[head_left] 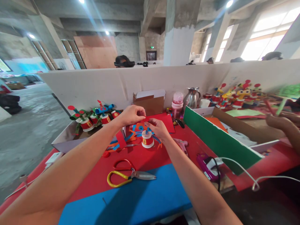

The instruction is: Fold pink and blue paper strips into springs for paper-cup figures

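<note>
A white paper cup with a red band [147, 140] stands upright on the red table, topped by an orange and blue paper figure [140, 127]. Above it, my left hand [134, 115] has its fingers pinched together; what lies between them is too small to make out. My right hand [157, 127] is closed at the upper right side of the orange paper, its fingertips near those of my left hand. Blue and orange paper strips [127, 139] lie left of the cup. Scissors with one red and one yellow handle [133, 173] rest nearer to me.
A box with finished cup figures [86, 124] stands left. Blue sheets [131, 200] lie in front. A green board [217, 140], a purple device [207, 168] with a cable, a pink glue gun [182, 145] and a steel jug [191, 98] are right. Another person's hand [278, 122] shows at far right.
</note>
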Action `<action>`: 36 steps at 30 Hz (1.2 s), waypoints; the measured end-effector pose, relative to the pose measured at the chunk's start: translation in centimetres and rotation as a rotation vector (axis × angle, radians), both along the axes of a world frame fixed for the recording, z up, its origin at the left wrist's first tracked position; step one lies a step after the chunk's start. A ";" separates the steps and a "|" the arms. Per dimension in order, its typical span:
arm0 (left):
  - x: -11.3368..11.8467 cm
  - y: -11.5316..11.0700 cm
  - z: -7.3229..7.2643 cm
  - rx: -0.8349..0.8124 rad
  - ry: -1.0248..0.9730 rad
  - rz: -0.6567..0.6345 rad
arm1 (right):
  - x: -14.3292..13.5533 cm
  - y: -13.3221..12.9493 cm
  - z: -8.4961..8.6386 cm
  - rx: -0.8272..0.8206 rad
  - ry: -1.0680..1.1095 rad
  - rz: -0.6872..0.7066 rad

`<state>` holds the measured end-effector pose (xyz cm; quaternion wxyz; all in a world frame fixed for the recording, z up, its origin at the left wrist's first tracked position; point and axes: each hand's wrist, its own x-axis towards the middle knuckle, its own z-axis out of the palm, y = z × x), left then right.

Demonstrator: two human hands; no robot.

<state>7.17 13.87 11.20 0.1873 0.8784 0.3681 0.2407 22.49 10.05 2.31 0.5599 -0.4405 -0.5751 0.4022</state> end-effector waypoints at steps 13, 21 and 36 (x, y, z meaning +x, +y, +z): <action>-2.2 -0.5 -0.3 0.024 -0.143 0.074 | 3.2 -2.7 -0.4 0.020 0.093 -0.124; -3.4 -3.5 -3.3 0.000 -0.202 0.122 | 3.2 -4.3 -2.2 0.127 -0.024 -0.333; 0.6 -0.7 -3.6 -0.150 -0.380 0.130 | 0.2 0.2 0.9 0.139 -0.322 -0.102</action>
